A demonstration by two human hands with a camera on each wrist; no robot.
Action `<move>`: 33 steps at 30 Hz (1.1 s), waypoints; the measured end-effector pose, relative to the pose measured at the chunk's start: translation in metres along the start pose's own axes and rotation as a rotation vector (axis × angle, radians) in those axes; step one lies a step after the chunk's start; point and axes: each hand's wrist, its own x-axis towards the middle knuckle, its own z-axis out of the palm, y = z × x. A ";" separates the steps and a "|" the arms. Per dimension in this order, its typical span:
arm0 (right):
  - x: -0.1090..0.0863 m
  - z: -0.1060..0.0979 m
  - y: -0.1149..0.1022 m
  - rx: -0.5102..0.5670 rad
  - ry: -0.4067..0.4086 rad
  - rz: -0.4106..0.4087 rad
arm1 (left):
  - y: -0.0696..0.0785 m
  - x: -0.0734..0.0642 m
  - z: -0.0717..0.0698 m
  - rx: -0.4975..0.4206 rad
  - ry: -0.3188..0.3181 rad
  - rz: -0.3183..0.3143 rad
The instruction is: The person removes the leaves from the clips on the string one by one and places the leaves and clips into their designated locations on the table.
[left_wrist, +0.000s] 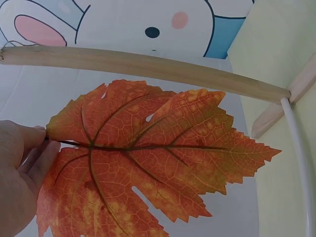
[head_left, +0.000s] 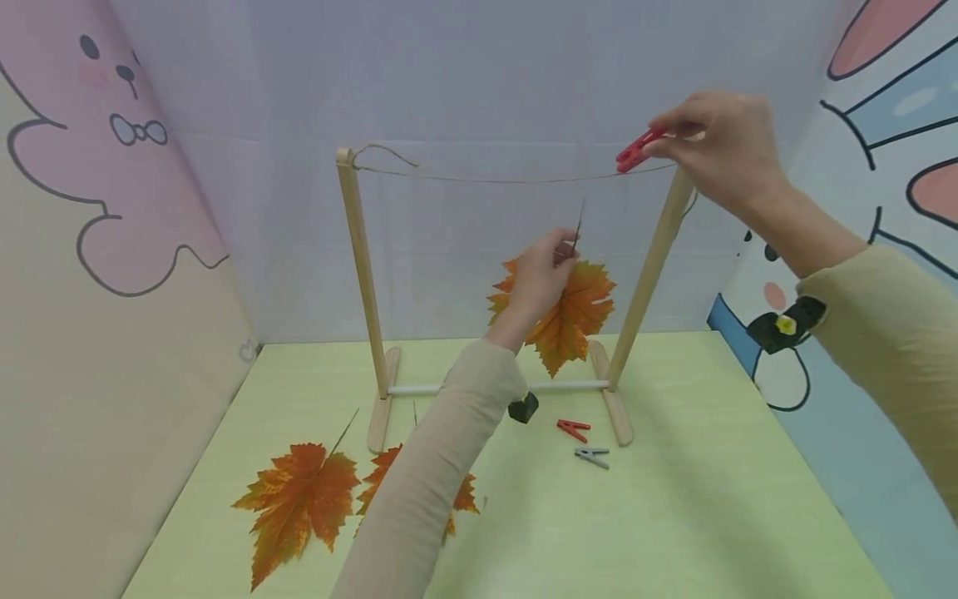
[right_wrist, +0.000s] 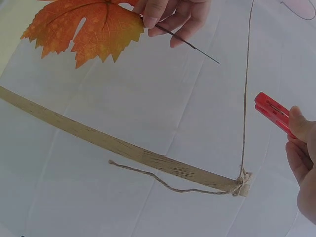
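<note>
My left hand [head_left: 540, 270] pinches the dark stem of an orange maple leaf [head_left: 572, 316], which hangs below the string. In the left wrist view the leaf [left_wrist: 148, 148] spreads broad, its stem base between thumb and fingers. Up by the right end of the string [head_left: 509, 180], my right hand [head_left: 722, 146] pinches a red clothespin [head_left: 636, 152] by its handle end. The right wrist view has the clothespin [right_wrist: 272, 111] beside the string [right_wrist: 246, 98], with a gap between them there. The bare upper end of the leaf's stem [right_wrist: 192, 45] points toward the string.
A wooden frame with a left post [head_left: 362, 274] and right post [head_left: 651, 283] carries the string; a white rod [head_left: 557, 385] joins its feet. On the table lie a maple leaf [head_left: 299, 499], another partly behind my left sleeve [head_left: 434, 491], a red clothespin [head_left: 573, 429] and a grey clothespin [head_left: 593, 456].
</note>
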 end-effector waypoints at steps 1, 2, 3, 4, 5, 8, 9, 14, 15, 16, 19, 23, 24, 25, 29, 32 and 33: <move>0.000 -0.001 -0.001 0.002 0.004 0.002 | -0.002 -0.001 0.000 0.001 -0.002 -0.006; -0.001 -0.002 -0.001 0.006 0.006 0.006 | -0.004 -0.002 0.000 -0.003 -0.003 -0.011; -0.001 -0.003 -0.001 0.014 0.006 0.007 | -0.005 -0.002 0.000 -0.007 -0.004 -0.017; -0.002 -0.003 -0.001 0.023 0.005 0.011 | -0.007 -0.003 0.000 -0.007 -0.004 -0.024; -0.002 -0.004 -0.001 0.029 0.006 0.014 | -0.009 -0.004 0.000 -0.007 -0.004 -0.029; -0.003 -0.004 -0.001 0.054 0.023 0.013 | -0.015 -0.007 -0.002 -0.006 -0.005 -0.038; -0.004 -0.004 -0.001 0.059 0.032 0.009 | -0.017 -0.008 -0.002 -0.007 -0.006 -0.040; -0.008 -0.004 -0.002 0.078 0.067 -0.026 | -0.029 -0.013 -0.003 -0.021 -0.007 -0.050; -0.009 -0.003 -0.002 0.082 0.070 -0.033 | -0.031 -0.014 -0.003 -0.023 -0.006 -0.053; -0.010 -0.002 -0.002 0.084 0.073 -0.045 | -0.034 -0.016 -0.003 -0.024 -0.005 -0.057; -0.013 0.000 -0.003 0.090 0.072 -0.064 | -0.040 -0.020 -0.004 -0.023 -0.005 -0.062; -0.016 0.002 -0.004 0.102 0.080 -0.077 | -0.047 -0.025 -0.006 -0.025 -0.012 -0.063; -0.017 0.002 -0.005 0.108 0.082 -0.073 | -0.049 -0.026 -0.007 -0.024 -0.013 -0.067; -0.018 0.003 -0.005 0.112 0.086 -0.074 | -0.051 -0.027 -0.007 -0.022 -0.014 -0.070; -0.022 0.004 -0.007 0.126 0.089 -0.076 | -0.056 -0.031 -0.008 -0.023 -0.005 -0.096; -0.025 0.006 -0.009 0.144 0.083 -0.085 | -0.060 -0.034 -0.010 -0.037 0.003 -0.112; -0.027 0.007 -0.009 0.154 0.083 -0.096 | -0.062 -0.035 -0.010 -0.044 0.005 -0.119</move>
